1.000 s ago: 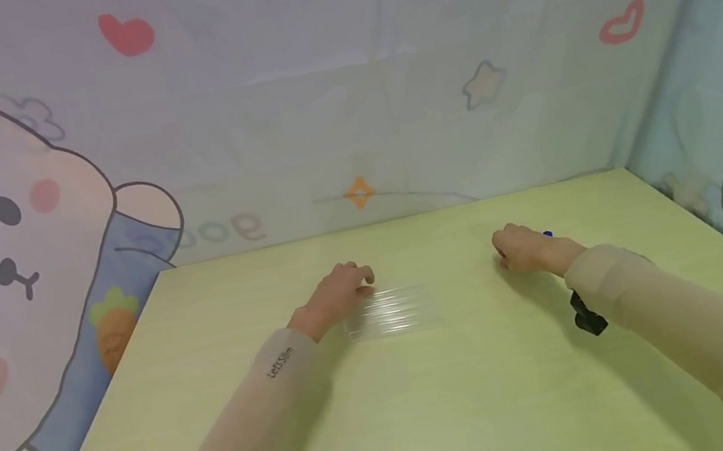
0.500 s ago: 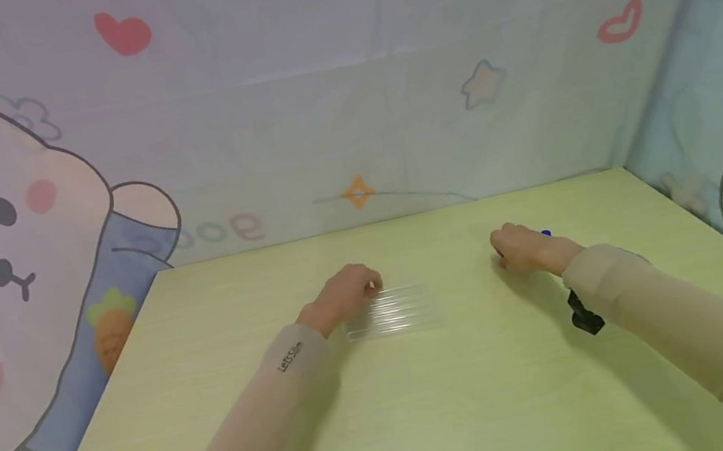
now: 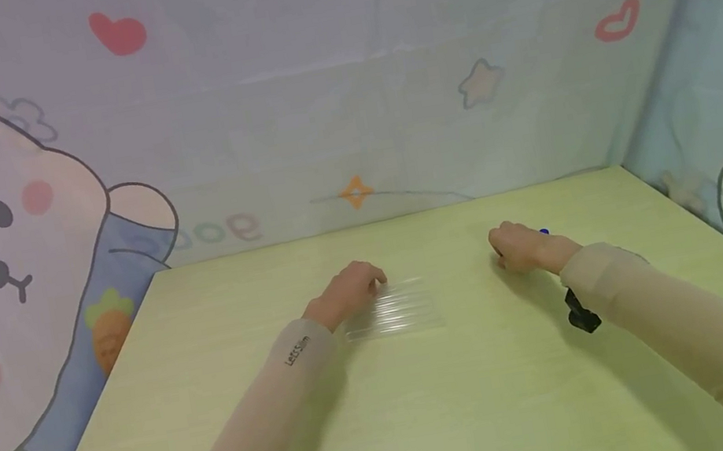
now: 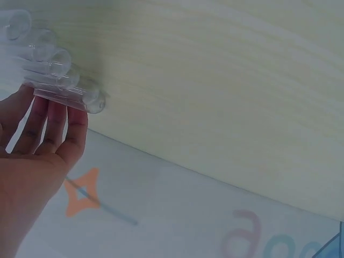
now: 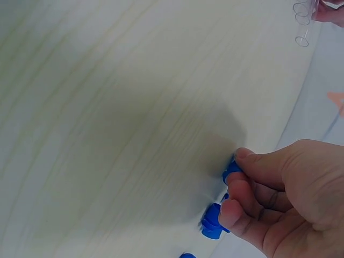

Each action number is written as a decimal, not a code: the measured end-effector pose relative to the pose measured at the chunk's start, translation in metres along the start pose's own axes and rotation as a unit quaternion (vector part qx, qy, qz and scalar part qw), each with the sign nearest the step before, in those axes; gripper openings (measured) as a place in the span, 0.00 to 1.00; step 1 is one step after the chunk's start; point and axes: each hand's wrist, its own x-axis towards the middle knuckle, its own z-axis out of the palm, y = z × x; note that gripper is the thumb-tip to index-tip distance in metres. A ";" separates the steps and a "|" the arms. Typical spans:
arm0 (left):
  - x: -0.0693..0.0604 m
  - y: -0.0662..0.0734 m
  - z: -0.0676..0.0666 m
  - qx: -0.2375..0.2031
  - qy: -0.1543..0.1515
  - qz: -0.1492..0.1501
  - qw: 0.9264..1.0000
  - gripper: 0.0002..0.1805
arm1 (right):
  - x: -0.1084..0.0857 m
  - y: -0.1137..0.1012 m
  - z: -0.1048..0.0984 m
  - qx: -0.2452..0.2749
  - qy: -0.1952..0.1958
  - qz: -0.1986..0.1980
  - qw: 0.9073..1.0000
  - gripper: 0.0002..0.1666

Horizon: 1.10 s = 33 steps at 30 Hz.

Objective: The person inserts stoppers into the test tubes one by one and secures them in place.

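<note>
Below centre of the head view, touching clear tubes point(image 3: 396, 314) with the left hand point(image 3: 348, 290), bent-fingered; cannot tell if gripping. Slightly farther, at right, pinching a blue cap point(image 5: 231, 171) in the right hand point(image 3: 521, 246), beside other caps point(image 5: 211, 221).

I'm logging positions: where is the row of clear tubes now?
In the head view, the row of clear tubes is just below centre, touching the left hand and left of the right hand.
</note>
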 end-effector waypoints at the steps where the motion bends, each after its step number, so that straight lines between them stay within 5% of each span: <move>1: 0.000 0.001 -0.001 0.001 0.000 -0.001 1.000 0.23 | 0.000 -0.001 -0.001 -0.001 0.001 -0.001 1.000 0.08; 11: -0.007 0.005 -0.012 0.030 0.010 -0.009 0.999 0.23 | 0.001 -0.003 -0.003 0.001 0.008 0.011 1.000 0.08; 20: -0.015 0.001 -0.027 0.080 0.072 0.012 0.994 0.21 | 0.004 -0.002 -0.003 0.047 -0.004 0.034 0.998 0.08; 26: -0.021 0.002 -0.032 0.078 0.090 0.033 0.992 0.26 | -0.001 -0.005 -0.010 0.080 0.072 -0.001 0.994 0.04; 33: -0.026 0.003 -0.036 0.087 0.102 0.037 0.990 0.25 | -0.001 -0.013 -0.023 0.175 0.139 0.006 0.975 0.07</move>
